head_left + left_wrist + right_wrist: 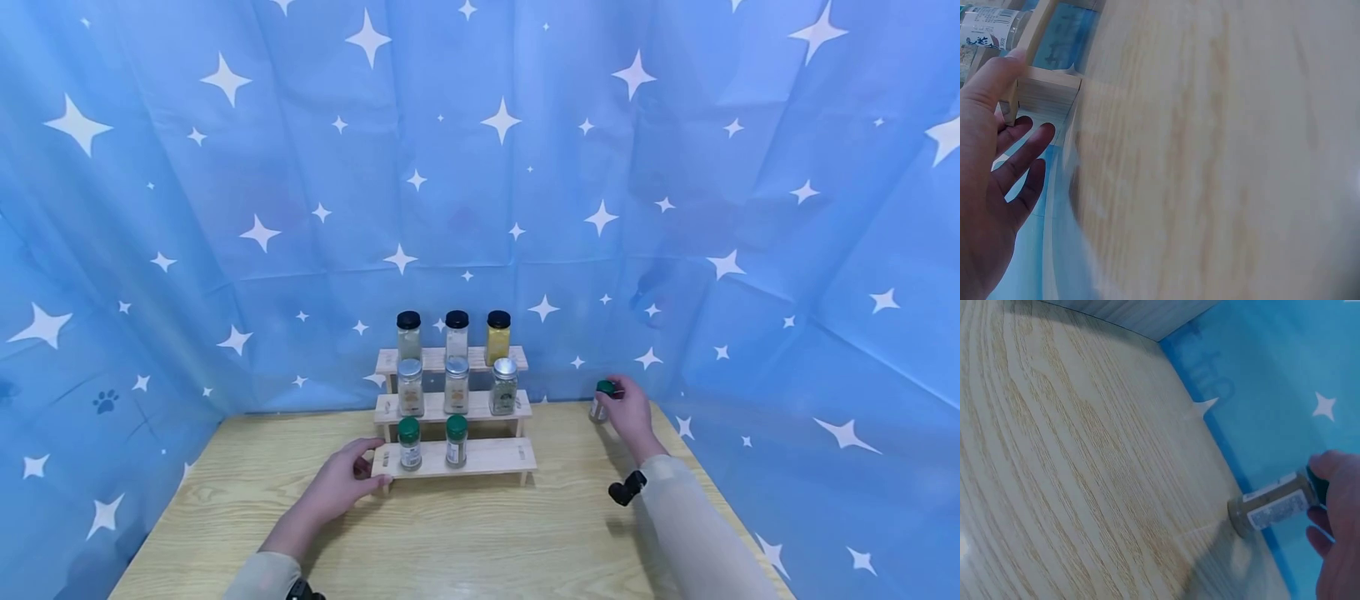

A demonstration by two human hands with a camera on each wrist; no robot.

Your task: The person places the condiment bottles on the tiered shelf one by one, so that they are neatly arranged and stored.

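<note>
At the table's back right, my right hand (630, 412) pinches a small spice jar (1275, 503) by its green lid. The jar is glass with a white label, and its base is right at the tabletop. My left hand (347, 479) grips the left end of the lowest step of a wooden three-step rack (487, 458). In the left wrist view its thumb (997, 75) lies along the board's end, with the other fingers curled below. Two green-lidded jars (409, 446) stand upright on that lowest step, on its left and middle.
Three silver-lidded jars (457, 387) occupy the middle step, and three black-lidded jars (498, 337) the top one. A blue star-patterned curtain (465, 150) hangs behind and beside the wooden table (465, 542). The rack stands near the table's back edge.
</note>
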